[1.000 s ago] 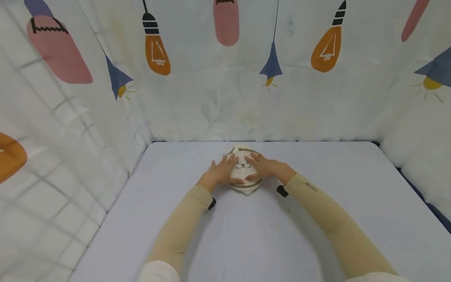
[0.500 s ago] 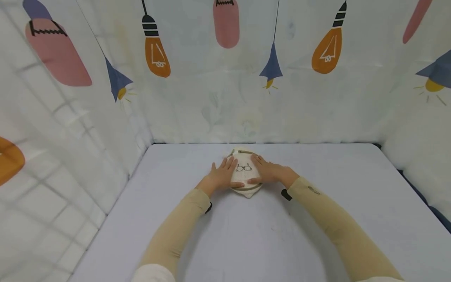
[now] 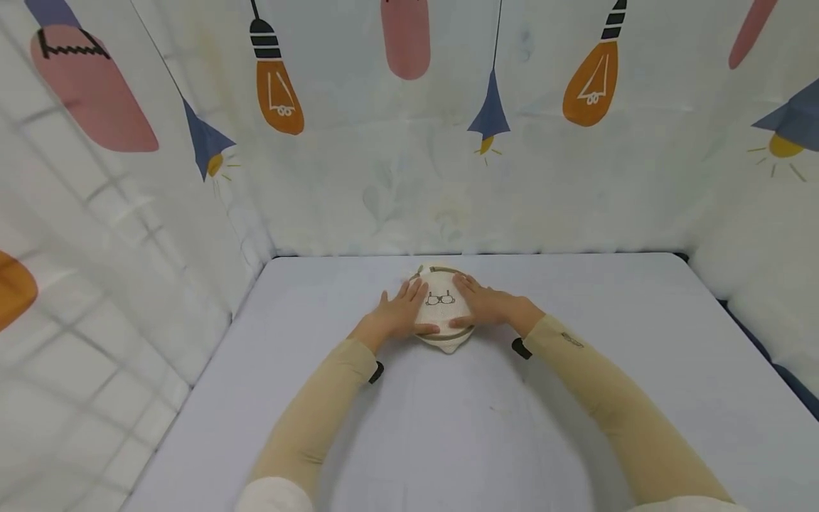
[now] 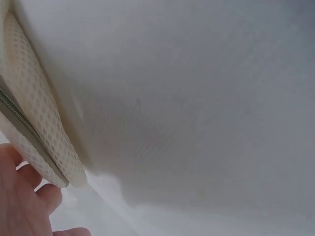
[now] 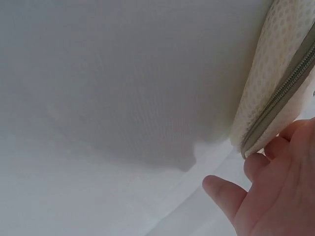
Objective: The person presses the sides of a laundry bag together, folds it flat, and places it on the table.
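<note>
A cream mesh laundry bag [image 3: 441, 317] with a grey-green zipper and a small glasses drawing sits near the table's far edge. On its left side rests my left hand [image 3: 399, 313], fingers spread and mostly straight. My right hand [image 3: 489, 306] lies against the right side, its thumb pointing inward. In the left wrist view the mesh wall and zipper [image 4: 32, 125] show above the left hand [image 4: 22, 199]. The right wrist view has the right hand [image 5: 280, 191] touching the bag [image 5: 268, 93] beside its zipper. Whatever lies inside or under the bag is hidden.
The bag stands on a table with a white cover [image 3: 448, 441]. Behind it hangs a pale curtain [image 3: 409, 192] printed with lamps and bulbs, and another pale sheet [image 3: 96, 299] closes off the left side. A dark wrist strap [image 3: 521, 348] shows under the right sleeve.
My right hand has slid outward from the bag's middle to its right side, and the left hand has shifted slightly left. The gap between them is wider, uncovering more of the glasses drawing.
</note>
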Demonstrator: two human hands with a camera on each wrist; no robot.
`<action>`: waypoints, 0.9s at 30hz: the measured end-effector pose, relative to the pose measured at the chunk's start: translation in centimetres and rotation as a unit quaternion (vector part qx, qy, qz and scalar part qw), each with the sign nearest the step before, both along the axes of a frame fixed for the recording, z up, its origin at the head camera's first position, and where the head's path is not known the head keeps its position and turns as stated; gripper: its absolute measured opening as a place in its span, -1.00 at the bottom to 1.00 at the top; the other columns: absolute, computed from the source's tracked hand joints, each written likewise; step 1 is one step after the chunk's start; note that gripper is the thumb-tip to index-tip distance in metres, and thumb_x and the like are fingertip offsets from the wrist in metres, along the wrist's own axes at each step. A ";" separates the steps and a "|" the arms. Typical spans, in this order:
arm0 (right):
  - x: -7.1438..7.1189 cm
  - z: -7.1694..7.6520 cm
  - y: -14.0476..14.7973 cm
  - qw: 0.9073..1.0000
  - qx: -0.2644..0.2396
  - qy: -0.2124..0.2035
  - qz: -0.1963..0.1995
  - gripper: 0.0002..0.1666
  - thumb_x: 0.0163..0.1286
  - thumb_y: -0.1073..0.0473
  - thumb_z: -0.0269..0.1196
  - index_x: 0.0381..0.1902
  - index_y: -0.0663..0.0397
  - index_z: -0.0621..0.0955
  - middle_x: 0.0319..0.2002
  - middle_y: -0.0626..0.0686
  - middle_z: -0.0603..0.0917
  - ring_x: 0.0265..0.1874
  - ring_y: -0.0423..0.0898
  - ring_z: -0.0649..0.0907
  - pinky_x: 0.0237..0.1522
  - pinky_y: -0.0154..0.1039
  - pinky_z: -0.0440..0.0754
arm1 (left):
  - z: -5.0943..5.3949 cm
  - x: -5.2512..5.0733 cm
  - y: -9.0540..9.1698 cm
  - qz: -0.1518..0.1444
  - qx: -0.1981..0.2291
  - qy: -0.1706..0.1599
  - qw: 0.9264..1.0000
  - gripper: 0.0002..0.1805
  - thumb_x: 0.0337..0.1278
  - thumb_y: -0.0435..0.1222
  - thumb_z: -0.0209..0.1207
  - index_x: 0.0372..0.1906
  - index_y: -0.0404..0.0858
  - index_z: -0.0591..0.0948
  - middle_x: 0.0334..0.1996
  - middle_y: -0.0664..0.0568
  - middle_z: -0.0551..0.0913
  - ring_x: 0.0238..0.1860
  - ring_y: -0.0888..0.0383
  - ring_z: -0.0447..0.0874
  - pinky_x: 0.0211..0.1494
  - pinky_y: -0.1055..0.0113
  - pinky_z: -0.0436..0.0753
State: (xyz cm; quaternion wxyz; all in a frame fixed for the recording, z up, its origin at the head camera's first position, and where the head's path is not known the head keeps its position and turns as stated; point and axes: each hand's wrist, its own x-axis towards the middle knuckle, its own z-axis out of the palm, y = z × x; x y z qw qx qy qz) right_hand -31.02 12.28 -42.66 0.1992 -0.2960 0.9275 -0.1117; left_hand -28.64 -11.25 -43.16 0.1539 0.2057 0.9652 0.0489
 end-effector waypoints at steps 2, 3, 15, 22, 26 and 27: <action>0.2 0.0 0.1 1.000 -0.005 0.008 0.001 0.30 0.48 -0.38 0.15 0.62 0.31 -0.29 0.63 0.28 -0.27 0.60 0.19 -0.20 0.51 0.26 0.02 | 0.0 0.1 -0.3 -0.003 0.007 -0.003 1.000 0.15 0.33 0.35 0.05 0.68 -0.20 -0.20 0.66 -0.08 -0.29 0.64 -0.09 -0.33 0.52 -0.36 -0.13; 0.3 0.0 0.2 1.000 -0.007 0.010 0.002 0.30 0.48 -0.38 0.16 0.62 0.31 -0.28 0.63 0.28 -0.27 0.60 0.19 -0.19 0.51 0.26 0.03 | 0.0 0.2 -0.4 -0.005 0.010 -0.004 1.000 0.16 0.33 0.35 0.06 0.67 -0.21 -0.20 0.66 -0.09 -0.29 0.64 -0.09 -0.33 0.52 -0.36 -0.13; 1.4 -0.2 0.9 1.000 0.008 0.006 -0.004 0.34 0.45 -0.40 0.18 0.60 0.37 -0.27 0.63 0.27 -0.34 0.60 0.19 -0.19 0.54 0.19 -0.02 | 0.1 0.6 -1.1 -0.013 0.041 -0.013 0.999 0.20 0.30 0.26 0.19 0.65 -0.33 -0.16 0.65 -0.16 -0.22 0.63 -0.10 -0.28 0.50 -0.40 -0.12; 1.4 -0.7 0.7 1.000 0.015 0.009 -0.001 0.32 0.46 -0.37 0.18 0.60 0.37 -0.26 0.63 0.27 -0.33 0.61 0.19 -0.19 0.53 0.20 0.04 | -0.5 0.8 -0.8 -0.007 0.016 0.002 1.000 0.21 0.28 0.30 0.16 0.65 -0.33 -0.17 0.65 -0.16 -0.21 0.64 -0.09 -0.28 0.50 -0.39 -0.08; 1.3 -1.1 0.8 1.000 0.018 0.013 0.000 0.32 0.47 -0.38 0.16 0.60 0.37 -0.28 0.63 0.27 -0.35 0.61 0.19 -0.19 0.52 0.19 0.07 | -0.2 1.0 -0.6 -0.006 0.002 0.004 1.000 0.20 0.31 0.29 0.15 0.65 -0.33 -0.18 0.66 -0.16 -0.22 0.64 -0.09 -0.29 0.51 -0.38 -0.09; 1.2 -1.1 0.8 1.000 0.017 0.015 -0.001 0.31 0.48 -0.37 0.16 0.60 0.37 -0.28 0.63 0.28 -0.35 0.61 0.20 -0.18 0.52 0.20 0.07 | -0.1 1.0 -0.5 -0.006 0.003 0.005 1.000 0.19 0.31 0.28 0.15 0.65 -0.33 -0.18 0.66 -0.16 -0.22 0.64 -0.08 -0.30 0.51 -0.38 -0.09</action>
